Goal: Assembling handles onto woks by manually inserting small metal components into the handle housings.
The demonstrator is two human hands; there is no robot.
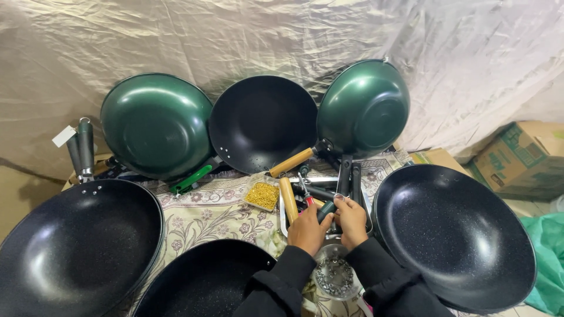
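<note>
Crinkled sheeting backs propped pans, interiors facing out; left hand (306, 230) and right hand (351, 221) close together grip a green-handled tool (326, 210) (steadying it) over the tray (284, 219).

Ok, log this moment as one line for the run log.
left hand: grips dark green tool handle | right hand: on black pan handles in metal tray | nearby: yellow bits, black woks

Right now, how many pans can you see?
6: green pan back left, black pan back middle, green back right, black at left, front, right. Stacks may hide more.
</note>
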